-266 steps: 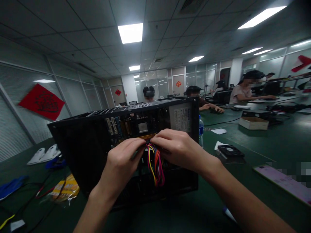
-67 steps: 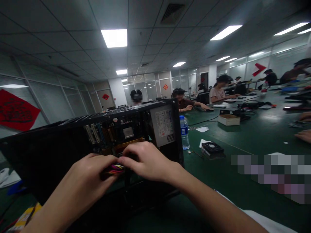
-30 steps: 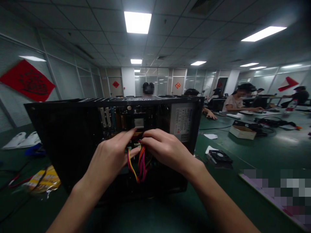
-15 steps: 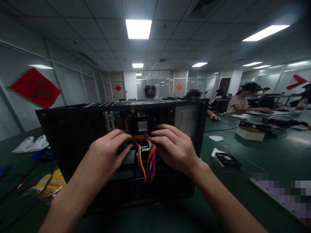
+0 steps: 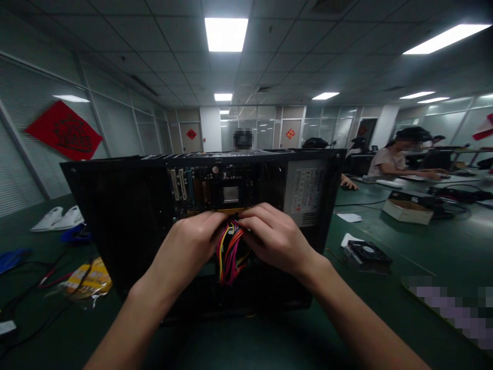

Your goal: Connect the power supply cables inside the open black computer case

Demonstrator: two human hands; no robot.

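We see an open black metal computer case [image 5: 127, 216] standing on a dark green table [image 5: 385, 288], its open side turned toward the camera. Inside, a circuit board with pale expansion slots [image 5: 181, 184] occupies the upper middle, and a grey metal power supply unit with a printed label [image 5: 306, 191] sits in the upper right corner of the case.

Our left hand [image 5: 185, 249] and our right hand [image 5: 275, 239] meet in front of the board, just below its lower edge. Both are closed narrowly, fingertips pinched on the upper end of a bundle of yellow, orange, red and pink wires [image 5: 228, 253]. The bundle hangs down from between the two hands and loops in front of the dark lower part of the case. The plug at the top of the bundle is hidden by the fingers, so we cannot tell whether it is seated on the board.

To the left of the case lie a yellow plastic packet [image 5: 89, 280], several loose dark and red cables [image 5: 46, 282], and two white moulded pieces [image 5: 57, 220] farther back. To the right, near the case, a small black square cooling fan [image 5: 366, 253] rests on a white paper sheet [image 5: 348, 239]; well beyond it stands an open cardboard box [image 5: 408, 210]. Other people sit at the far end of the table, one in a pale shirt [image 5: 389, 160]. A red diamond-shaped paper decoration [image 5: 63, 131] hangs on the left wall.
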